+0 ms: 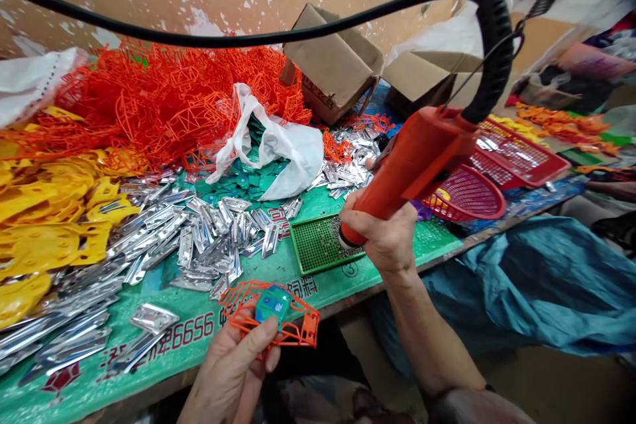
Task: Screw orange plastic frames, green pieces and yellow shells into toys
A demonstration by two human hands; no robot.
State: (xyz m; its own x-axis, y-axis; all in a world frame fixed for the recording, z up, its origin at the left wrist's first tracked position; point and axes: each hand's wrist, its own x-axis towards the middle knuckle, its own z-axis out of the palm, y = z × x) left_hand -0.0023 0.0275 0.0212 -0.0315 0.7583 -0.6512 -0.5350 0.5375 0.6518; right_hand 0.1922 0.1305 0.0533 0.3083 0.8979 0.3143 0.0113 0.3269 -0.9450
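Note:
In my left hand (243, 351) is an orange plastic frame (303, 324) with a teal-green plastic piece (273, 305) lying on it, my thumb pressing at its edge. My right hand (385, 232) wraps round an orange electric screwdriver (412, 165), tilted with its tip end down. That lower end reaches into a small green basket (308, 266) holding many tiny metal screws (330, 238). The tip itself is hidden among them. Shiny silver metal plates (209, 238) lie in heaps left of the basket, a few loose ones near my left hand.
A large pile of orange plastic frames (173, 99) stands at the back, with yellow plastic parts (54, 212) at left. A white bag (293, 146) rests on teal pieces. Cardboard boxes (338, 66) and red baskets (467, 195) stand behind and right. A black cable (223, 38) crosses overhead.

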